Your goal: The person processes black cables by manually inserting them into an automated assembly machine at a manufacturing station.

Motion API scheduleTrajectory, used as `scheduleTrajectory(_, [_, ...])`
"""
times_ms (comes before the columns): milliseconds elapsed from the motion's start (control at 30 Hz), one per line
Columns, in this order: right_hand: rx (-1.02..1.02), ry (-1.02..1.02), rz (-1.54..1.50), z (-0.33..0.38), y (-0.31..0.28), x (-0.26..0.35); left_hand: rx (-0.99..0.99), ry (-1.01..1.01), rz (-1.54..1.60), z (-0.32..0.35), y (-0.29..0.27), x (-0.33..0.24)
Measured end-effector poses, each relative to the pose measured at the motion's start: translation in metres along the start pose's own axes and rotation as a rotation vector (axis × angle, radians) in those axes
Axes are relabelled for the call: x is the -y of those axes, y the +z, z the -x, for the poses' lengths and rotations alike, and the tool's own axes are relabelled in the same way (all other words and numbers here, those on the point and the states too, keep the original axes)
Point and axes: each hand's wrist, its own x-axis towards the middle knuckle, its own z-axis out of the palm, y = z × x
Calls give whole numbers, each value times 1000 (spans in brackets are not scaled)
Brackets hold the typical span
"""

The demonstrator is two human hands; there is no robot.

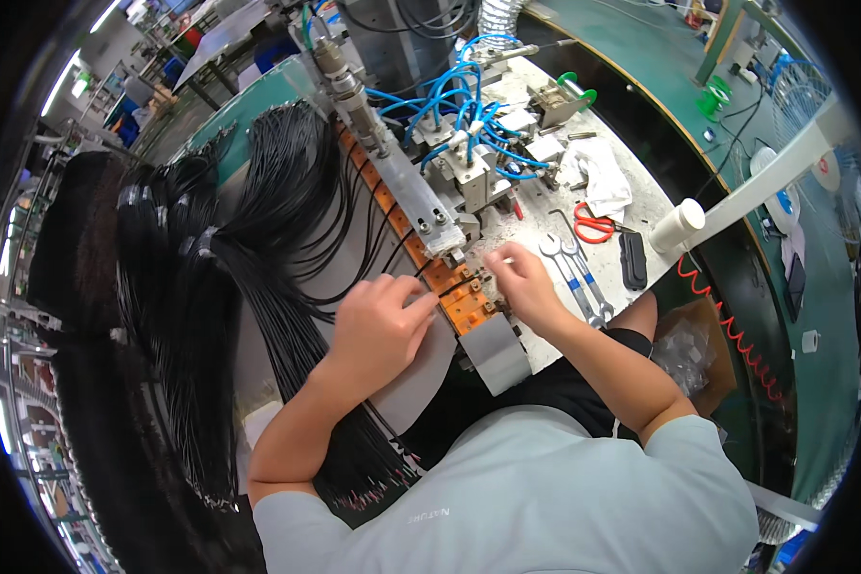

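An orange slotted rail (413, 239) runs diagonally through the middle of the bench, with black cables lying across it. At its near end, my left hand (378, 325) is on the left side, its curled fingertips and thumb closing on a black cable (462, 286) that crosses the rail. On the other side, my right hand (523, 285) has thumb and fingers pinched together close to the cable's end; what lies between those fingertips is too small to make out. Just above the hands ends the metal arm (421, 206) of a machine with blue air tubes (440, 105).
Thick bundles of black cable (277, 182) hang and lie to the left. On the right of the bench are wrenches (574, 273), red-handled scissors (593, 225), a black-handled tool (632, 260), a white cloth (603, 182) and a white cylinder (677, 225). A grey plate (495, 356) caps the near end.
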Motion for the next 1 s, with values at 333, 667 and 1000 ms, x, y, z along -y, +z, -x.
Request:
scheduleTrajectory(333, [758,-1227,598,109,-15,201,1,-433,68,99,-59,68])
scheduleTrajectory(667, [1067,-1274,625,95,-12,245,179,-128,-217,122,-58,81])
scheduleTrajectory(1000, [790,-1453,284,93,19,209,272,154,436,105,-8,-17])
